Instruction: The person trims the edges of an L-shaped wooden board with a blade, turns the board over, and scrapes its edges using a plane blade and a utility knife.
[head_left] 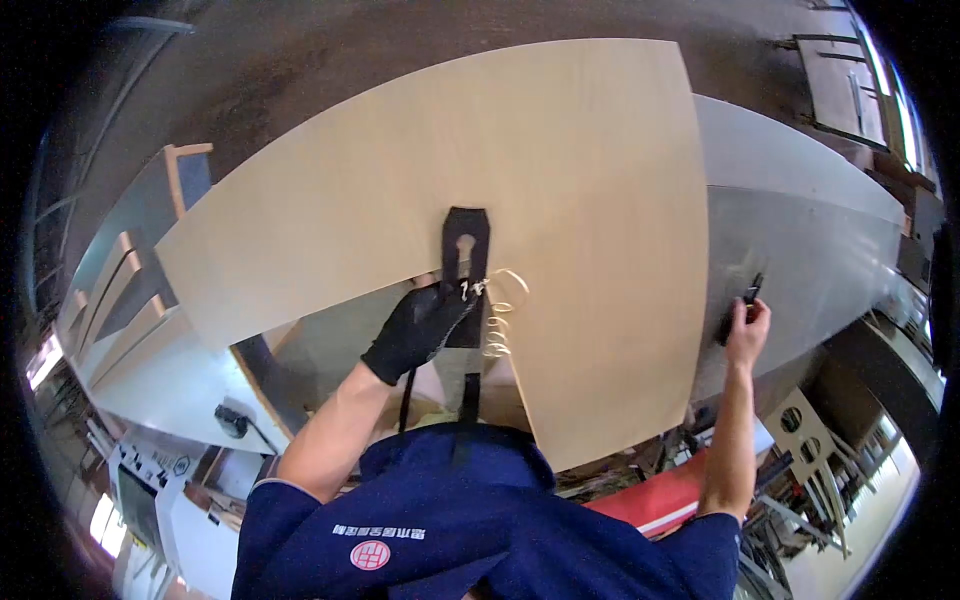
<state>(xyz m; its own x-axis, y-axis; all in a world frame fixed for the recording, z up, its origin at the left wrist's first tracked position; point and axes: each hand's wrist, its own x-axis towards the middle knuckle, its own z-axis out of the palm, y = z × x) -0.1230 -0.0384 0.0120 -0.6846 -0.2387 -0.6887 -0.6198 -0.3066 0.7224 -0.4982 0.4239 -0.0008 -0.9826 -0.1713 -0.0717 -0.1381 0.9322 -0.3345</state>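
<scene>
My left hand (pixel 425 325), in a black glove, is closed around the lower part of a flat black piece with a keyhole-shaped slot (pixel 465 225) at the inner corner of a large pale wood-grain panel (pixel 610 200). Curled thin pale strips (pixel 498 335) hang beside its fingers along the panel's cut edge. Out to the right, my bare right hand (pixel 748 330) grips a slim black tool (pixel 754 288) above a grey sheet; its exact kind is too small to make out.
A grey sheet-topped surface (pixel 800 260) lies right of the panel. Pale panels with wooden edges (pixel 150 350) stand at the left, near a small black device (pixel 232 420) with a cord. Red material (pixel 650 497) and scraps lie below the panel. Cut-out boards (pixel 800 430) lean at lower right.
</scene>
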